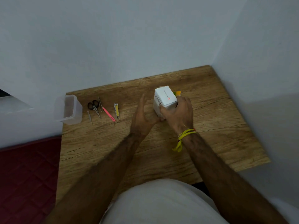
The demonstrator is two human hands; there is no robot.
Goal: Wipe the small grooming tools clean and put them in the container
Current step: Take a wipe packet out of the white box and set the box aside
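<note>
Grooming tools (pixel 103 110) well left of box-gripping right hand (pixel 178 113)

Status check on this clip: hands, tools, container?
Right hand grips white box; left hand open beside it. Grooming tools untouched on table. Container open, nothing visible inside. Nothing blocking.

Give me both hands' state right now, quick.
Left hand: open, fingers straight, beside the white box, holding nothing.
Right hand: closed around the white box, gripping it on the wooden table.

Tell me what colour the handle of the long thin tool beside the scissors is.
Pink; the tweezers' handle shows clearly in the head view.
</note>
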